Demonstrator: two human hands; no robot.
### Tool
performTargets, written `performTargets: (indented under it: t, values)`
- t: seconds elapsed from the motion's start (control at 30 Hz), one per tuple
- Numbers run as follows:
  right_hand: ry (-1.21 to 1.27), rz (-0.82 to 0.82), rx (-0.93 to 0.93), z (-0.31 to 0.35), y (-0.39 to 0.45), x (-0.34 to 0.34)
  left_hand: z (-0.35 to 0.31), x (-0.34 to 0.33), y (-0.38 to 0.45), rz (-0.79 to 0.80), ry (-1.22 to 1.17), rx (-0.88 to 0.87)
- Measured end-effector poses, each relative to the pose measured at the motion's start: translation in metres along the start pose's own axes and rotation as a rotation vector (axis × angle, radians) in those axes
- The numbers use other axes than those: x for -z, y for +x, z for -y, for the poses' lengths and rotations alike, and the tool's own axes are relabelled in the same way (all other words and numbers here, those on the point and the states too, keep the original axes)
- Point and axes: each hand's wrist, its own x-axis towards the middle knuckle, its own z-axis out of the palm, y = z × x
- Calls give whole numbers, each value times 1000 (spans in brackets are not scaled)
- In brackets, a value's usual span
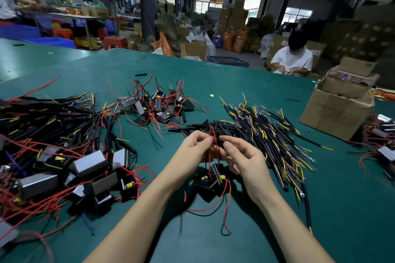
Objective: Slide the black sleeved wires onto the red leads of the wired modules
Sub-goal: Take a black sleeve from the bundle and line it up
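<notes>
A black wired module (210,181) with red leads hangs just above the green table (245,79) below my hands. My left hand (195,147) pinches its red leads (211,134) between thumb and fingertips. My right hand (241,156) faces it with curled fingers around a short black sleeve (219,142), which is mostly hidden. Loose black sleeves (215,127) lie in a heap just beyond my hands. A fan of black sleeved wires (271,134) with yellow and purple ends spreads to the right.
A big heap of modules with sleeved wires (64,149) fills the left. A smaller pile of bare modules (158,102) lies further back at the centre. An open cardboard box (339,111) stands at the right, more modules (382,139) beside it. A seated person in white (292,60) works beyond the table.
</notes>
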Motion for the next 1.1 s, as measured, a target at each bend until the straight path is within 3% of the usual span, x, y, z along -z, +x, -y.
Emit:
performTargets:
  t: [0.1, 0.23, 0.3, 0.6, 0.83, 0.97, 1.1]
  values:
    - [17, 1, -28, 0, 1, 0, -2, 1, 0, -13, 69, -27]
    - [63, 13, -16, 0, 1, -1, 3, 3, 2, -129, 626, -275]
    - [49, 17, 7, -1, 0, -1, 5, 3, -1, -148, 737, -357]
    - [98, -28, -27, 1, -3, 2, 3, 10, -2, -188, 816, -459]
    - [46, 53, 23, 7, -4, 4, 2, 7, -6, 16, 661, -383]
    - [60, 47, 23, 5, -3, 6, 1, 4, -8, 22, 672, -472]
    - [-6, 57, 41, 7, -2, 10, 1, 5, -6, -5, 623, -451]
